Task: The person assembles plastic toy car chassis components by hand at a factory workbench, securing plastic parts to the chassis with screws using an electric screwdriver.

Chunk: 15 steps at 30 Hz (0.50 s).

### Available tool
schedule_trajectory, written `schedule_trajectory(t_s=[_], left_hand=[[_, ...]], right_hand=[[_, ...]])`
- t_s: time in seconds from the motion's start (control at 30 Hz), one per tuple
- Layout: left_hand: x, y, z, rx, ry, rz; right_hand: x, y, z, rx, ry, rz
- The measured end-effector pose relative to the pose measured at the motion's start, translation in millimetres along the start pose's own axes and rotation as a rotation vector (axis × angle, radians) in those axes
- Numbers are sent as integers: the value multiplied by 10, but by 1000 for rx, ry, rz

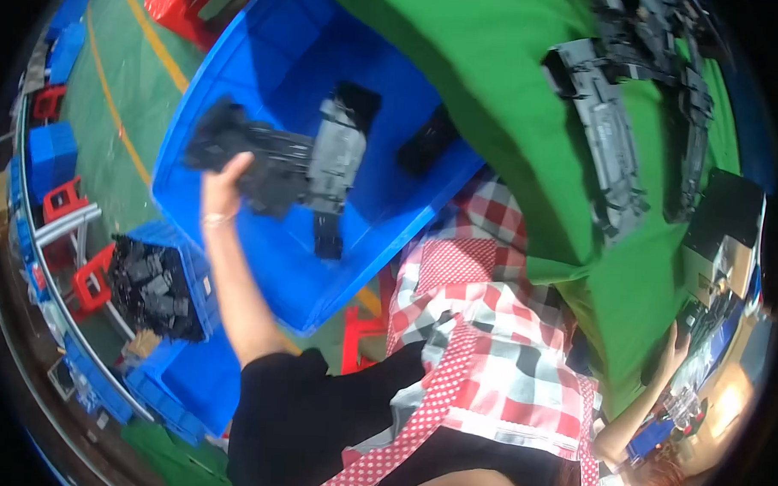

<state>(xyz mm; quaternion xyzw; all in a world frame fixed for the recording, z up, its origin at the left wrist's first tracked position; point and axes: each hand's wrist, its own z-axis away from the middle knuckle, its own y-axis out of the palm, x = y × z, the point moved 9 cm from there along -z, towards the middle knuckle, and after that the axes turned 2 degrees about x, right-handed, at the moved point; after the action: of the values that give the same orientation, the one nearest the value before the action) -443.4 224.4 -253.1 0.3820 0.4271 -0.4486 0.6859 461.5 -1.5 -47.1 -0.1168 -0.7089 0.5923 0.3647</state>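
Observation:
My left hand [224,190] is closed around a black moulded plastic part [276,166], thumb on top, over a large blue bin [268,282]. The held part is blurred by motion. Against it, or just behind it, is a long grey-and-black plastic part [337,147]; whether the two are joined I cannot tell. Another black part [427,141] lies deeper in the bin, in shadow. Far to the right, my right hand [677,347] is by the edge of the green cloth, beside a small dark object [703,318]. Its fingers are mostly hidden.
Several long grey-black plastic assemblies [603,135] lie on the green cloth [498,67]. A smaller blue crate [201,279] of black parts stands at the left, near red stools [92,280]. A black-topped box [726,208] sits at the right edge.

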Motion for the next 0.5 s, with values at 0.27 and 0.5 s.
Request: schedule_trajectory(t_s=[0.27, 0.5], left_hand=[[-2390, 1695, 67, 378, 22, 268], [-1660, 1889, -405, 167, 443, -212]], right_hand=[[225, 27, 44, -27, -94, -31], [234, -154, 282, -121, -95, 165]])
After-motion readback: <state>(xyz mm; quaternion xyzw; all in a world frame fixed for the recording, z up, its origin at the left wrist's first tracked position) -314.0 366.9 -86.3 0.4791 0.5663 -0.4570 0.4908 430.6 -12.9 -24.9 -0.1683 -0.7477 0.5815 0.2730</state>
